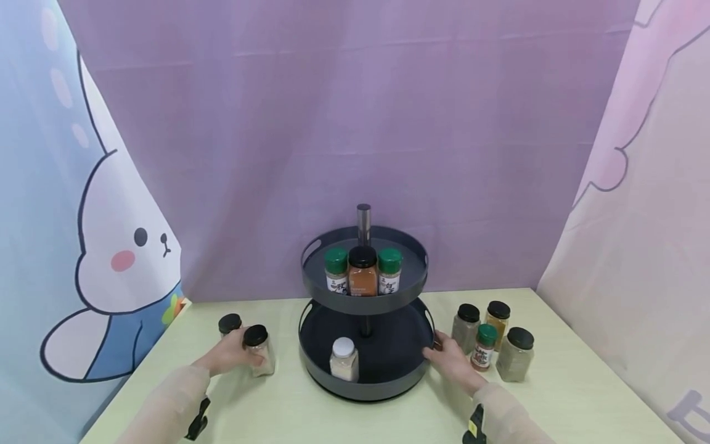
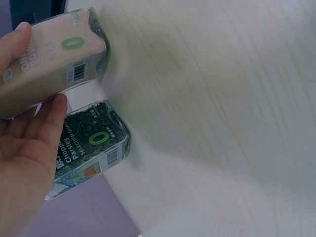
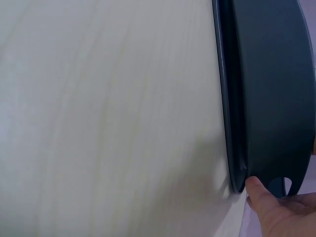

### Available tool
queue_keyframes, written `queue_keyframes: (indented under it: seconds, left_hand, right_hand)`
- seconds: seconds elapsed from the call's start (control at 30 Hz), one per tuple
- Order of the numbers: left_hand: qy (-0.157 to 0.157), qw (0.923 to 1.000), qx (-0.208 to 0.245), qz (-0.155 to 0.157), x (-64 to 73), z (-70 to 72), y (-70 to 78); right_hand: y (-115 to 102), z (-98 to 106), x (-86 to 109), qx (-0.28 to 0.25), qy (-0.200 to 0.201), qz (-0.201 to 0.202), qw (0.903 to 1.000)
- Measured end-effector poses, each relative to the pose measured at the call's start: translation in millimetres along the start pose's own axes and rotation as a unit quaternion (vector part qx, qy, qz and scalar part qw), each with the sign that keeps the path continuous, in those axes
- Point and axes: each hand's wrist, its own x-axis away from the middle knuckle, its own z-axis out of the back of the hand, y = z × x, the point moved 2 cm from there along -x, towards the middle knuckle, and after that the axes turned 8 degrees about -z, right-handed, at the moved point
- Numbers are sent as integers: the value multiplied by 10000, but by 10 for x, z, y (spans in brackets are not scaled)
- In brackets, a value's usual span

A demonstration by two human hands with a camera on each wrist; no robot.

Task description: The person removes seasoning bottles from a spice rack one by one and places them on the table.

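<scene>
My left hand (image 1: 228,354) grips a black-lidded spice jar (image 1: 266,361) of pale powder, thumb on one side and fingers on the other. Just beyond it stands a chopped parsley jar (image 2: 94,140), close to those fingers in the left wrist view. A dark two-tier turntable (image 1: 383,391) stands in the middle of the table. At the right side of its lower tier, my right hand (image 1: 452,364) touches the outer wall with the thumb, fingers extended near the handle cutout (image 3: 288,185). A white-lidded jar (image 1: 344,361) sits on the lower tier.
The upper tier (image 1: 333,300) carries two green-lidded jars (image 1: 336,271) flanking a black-lidded jar of orange powder (image 1: 363,272). Right of the turntable stand several jars, including a green-lidded one (image 1: 484,348) and a black-lidded one (image 1: 516,356). A purple curtain (image 1: 360,123) hangs behind.
</scene>
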Motion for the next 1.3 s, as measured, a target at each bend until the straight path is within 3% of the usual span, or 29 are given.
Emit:
queue_keyframes:
  seconds: [0.17, 0.43, 0.87, 1.2, 1.3]
  left_hand:
    - [1, 10000, 24, 64, 21, -12, -17]
    - [-268, 9989, 352, -152, 29, -12, -32]
    - [39, 9992, 147, -364, -27, 63, 103]
    - [35, 9998, -40, 173, -118, 162, 321]
    - [17, 9997, -156, 192, -137, 171, 406]
  right_hand:
    - [7, -16, -1, -75, 16, -8, 10000]
    - [30, -41, -15, -169, -67, 45, 9998]
    - [35, -30, -12, -109, -45, 61, 9999]
    - [28, -15, -30, -78, -45, 13, 10000]
    - [23, -15, -23, -116, -25, -14, 9999]
